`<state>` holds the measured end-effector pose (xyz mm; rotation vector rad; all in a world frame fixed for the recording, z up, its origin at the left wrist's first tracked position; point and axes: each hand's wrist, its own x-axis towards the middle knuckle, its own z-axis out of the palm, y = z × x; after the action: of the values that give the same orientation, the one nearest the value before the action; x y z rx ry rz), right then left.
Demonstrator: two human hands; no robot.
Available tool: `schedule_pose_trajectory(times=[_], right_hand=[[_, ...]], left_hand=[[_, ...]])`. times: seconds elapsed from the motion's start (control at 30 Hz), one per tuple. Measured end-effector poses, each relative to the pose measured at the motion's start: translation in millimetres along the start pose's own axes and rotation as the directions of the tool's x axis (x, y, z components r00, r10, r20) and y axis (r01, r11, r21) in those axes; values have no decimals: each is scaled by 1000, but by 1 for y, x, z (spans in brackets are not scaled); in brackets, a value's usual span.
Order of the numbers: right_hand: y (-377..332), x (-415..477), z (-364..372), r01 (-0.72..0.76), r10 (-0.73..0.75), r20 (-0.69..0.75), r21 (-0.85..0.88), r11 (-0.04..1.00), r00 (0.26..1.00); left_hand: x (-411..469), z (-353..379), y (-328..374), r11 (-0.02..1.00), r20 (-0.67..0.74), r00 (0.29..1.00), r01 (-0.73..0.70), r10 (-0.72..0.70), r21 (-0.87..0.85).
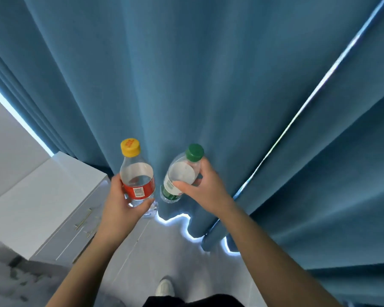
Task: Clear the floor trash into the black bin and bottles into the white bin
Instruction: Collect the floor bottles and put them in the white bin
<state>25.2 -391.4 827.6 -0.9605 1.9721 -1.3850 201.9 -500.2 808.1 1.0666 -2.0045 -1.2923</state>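
My left hand [118,202] grips a clear plastic bottle with a yellow cap and a red label [136,173], held upright at chest height. In my right hand [203,187] is a clear bottle with a green cap and a green-and-white label [182,173], tilted slightly to the right. The two bottles are side by side, a small gap apart, in front of the blue curtain. Neither the black bin nor the white bin is in view.
A blue floor-length curtain [208,85] fills the view ahead, with daylight showing at its hem. A white drawer cabinet [42,209] with gold handles stands at the left. Pale grey floor [155,251] lies below, with my white shoe [164,288] on it.
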Motion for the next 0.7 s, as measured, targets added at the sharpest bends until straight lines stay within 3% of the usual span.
schedule_pose_trajectory(times=[0.2, 0.37, 0.53, 0.7], right_hand=[[18, -78, -98, -56, 60, -121, 44, 998, 991], [48, -164, -185, -128, 146, -305, 79, 989, 941], [88, -252, -258, -246, 257, -516, 90, 965, 817], [121, -323, -312, -318, 345, -679, 171, 933, 647]], left_hand=[[-40, 82, 42, 998, 156, 985, -64, 67, -24], [-91, 167, 78, 992, 350, 930, -91, 115, -84], [-141, 257, 110, 988, 527, 838, -89, 141, -122], [-179, 334, 141, 980, 694, 693, -117, 195, -159]])
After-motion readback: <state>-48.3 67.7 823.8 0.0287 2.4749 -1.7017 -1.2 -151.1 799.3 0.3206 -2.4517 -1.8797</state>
